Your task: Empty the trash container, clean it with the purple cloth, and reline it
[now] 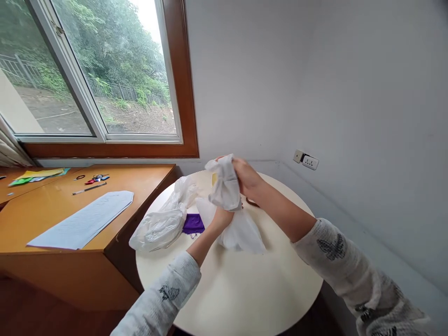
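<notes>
Above the round table, my right hand [246, 178] is closed around the side of a soft white cloth-like piece [227, 189], its fingertips mostly behind it. From below, my left hand [223, 217] grips the same piece, with most of its fingers covered. A small yellow patch [214, 179] shows at the left edge of the white piece. Beneath my hands, a thin white translucent sheet or bag [243, 235] spreads over the tabletop. To the left lie a purple cloth pouch [193, 224] and a crumpled clear-white plastic bag [163, 226].
The round cream table [245, 298] stands against the wall. Partly hidden behind my right wrist is a dark brown curved object [252, 202]. On the wooden desk [150, 179] at left are papers [87, 219], a pen [89, 188], keys [98, 178] and coloured sheets [38, 175].
</notes>
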`<state>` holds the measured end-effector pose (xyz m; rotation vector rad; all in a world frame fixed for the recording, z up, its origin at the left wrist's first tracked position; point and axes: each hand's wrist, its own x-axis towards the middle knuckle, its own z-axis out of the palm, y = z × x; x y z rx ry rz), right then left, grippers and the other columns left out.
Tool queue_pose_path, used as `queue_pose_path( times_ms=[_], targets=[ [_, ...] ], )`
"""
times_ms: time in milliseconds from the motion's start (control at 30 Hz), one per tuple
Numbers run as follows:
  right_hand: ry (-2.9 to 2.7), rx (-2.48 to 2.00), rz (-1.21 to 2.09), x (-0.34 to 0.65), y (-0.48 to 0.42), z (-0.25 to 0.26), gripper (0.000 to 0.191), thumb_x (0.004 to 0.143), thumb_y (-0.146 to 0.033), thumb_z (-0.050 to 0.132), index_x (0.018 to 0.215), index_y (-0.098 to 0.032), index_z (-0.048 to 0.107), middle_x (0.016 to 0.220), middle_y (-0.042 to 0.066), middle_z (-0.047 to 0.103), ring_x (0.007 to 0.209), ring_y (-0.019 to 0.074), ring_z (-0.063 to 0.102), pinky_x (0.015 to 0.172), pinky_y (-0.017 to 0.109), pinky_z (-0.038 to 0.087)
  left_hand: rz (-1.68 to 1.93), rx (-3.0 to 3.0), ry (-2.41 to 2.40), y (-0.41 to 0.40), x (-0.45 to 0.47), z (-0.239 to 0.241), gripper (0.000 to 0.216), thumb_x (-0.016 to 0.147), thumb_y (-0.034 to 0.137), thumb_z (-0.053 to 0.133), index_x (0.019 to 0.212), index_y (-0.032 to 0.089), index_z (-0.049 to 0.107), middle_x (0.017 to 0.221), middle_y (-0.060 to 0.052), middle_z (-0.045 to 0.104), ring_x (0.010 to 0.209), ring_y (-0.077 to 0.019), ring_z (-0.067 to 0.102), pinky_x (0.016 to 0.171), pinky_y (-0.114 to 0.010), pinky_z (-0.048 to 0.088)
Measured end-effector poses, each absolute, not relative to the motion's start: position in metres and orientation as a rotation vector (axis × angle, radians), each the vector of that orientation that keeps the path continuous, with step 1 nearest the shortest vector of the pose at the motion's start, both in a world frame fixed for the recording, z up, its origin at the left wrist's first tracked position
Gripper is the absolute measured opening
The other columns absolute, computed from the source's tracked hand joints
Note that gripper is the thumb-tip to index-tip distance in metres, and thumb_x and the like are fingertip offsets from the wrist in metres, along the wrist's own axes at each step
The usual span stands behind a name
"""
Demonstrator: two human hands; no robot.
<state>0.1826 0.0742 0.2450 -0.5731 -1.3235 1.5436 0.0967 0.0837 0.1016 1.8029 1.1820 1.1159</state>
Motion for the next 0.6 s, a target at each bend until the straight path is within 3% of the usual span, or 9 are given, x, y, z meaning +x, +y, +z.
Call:
queue_pose_path(
  times_ms=[167,433,600],
  targets=[
    [-1.181,-0.652,1.495,0.233,0.097,0.232,0.021,0.059,-0.029,0.062,0.078,-0.022,0.057,0.054,-0.005,0.048,0.051,0.0097,0.045,0.052,0.024,0.038,1.102,1.766,1.251,0.083,0.07,0.101,0.02,0.076,0.027,0.048,0.072,0.015,0.062,0.074,-0.005,0.066,0.072,-0.0213,0.062,0.064,-0.032,0.048],
    [-0.948,-0.981,1.343,0.309,0.124,0.186,0.027,0.052,-0.016,0.057,0.079,-0.021,0.057,0.081,0.0,0.061,0.076,0.0144,0.057,0.063,0.025,0.046,1.024,1.911,1.142,0.075,0.063,0.109,0.019,0.075,0.019,0.044,0.082,0.017,0.062,0.084,-0.002,0.068,0.082,-0.0214,0.06,0.073,-0.031,0.046],
    [-0.883,-1.016,0.937,0.329,0.122,0.19,0.026,0.054,-0.017,0.053,0.079,-0.024,0.057,0.082,0.0,0.06,0.088,0.0165,0.058,0.071,0.028,0.045,0.955,2.072,1.086,0.071,0.067,0.104,0.036,0.071,0.007,0.037,0.095,0.02,0.059,0.1,-0.004,0.066,0.096,-0.0222,0.058,0.083,-0.032,0.044]
  ],
)
